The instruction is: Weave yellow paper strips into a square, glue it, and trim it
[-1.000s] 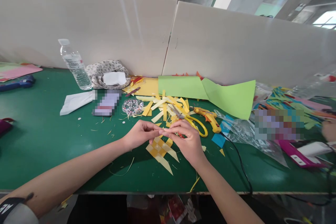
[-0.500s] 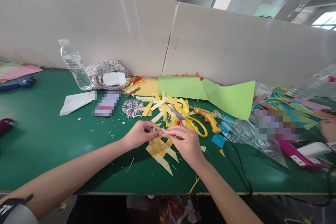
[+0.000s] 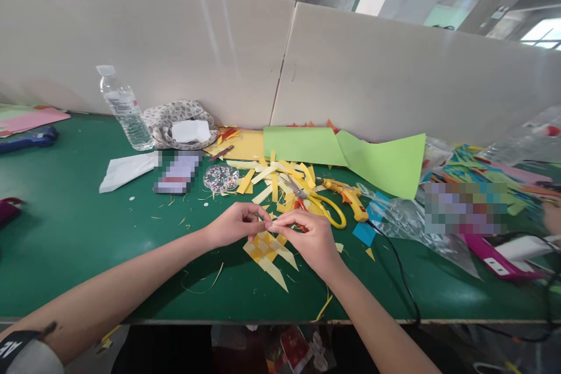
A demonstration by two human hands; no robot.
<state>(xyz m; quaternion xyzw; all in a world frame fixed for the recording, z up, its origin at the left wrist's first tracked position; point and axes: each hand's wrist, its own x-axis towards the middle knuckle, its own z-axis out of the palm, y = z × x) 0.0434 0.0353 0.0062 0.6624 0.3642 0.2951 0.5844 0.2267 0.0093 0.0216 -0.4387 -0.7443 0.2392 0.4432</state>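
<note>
Woven paper (image 3: 265, 251) lies partly hidden; left hand (image 3: 236, 224), right hand (image 3: 313, 239) pinch together, contents unclear.

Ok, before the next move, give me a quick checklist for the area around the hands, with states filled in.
1. Left grip and right grip brought together at their tips: ok.
2. Anything pinched between them identifiable: cannot tell, too small and hidden.
3. Woven yellow paper in full view: not ok, its far part is covered.
4. Scissors clear of the paper strips: not ok, the blades lie among them.
5. Glue gun out of both grips: ok, lying on the table.
6. Glue gun cold: cannot tell.
</note>
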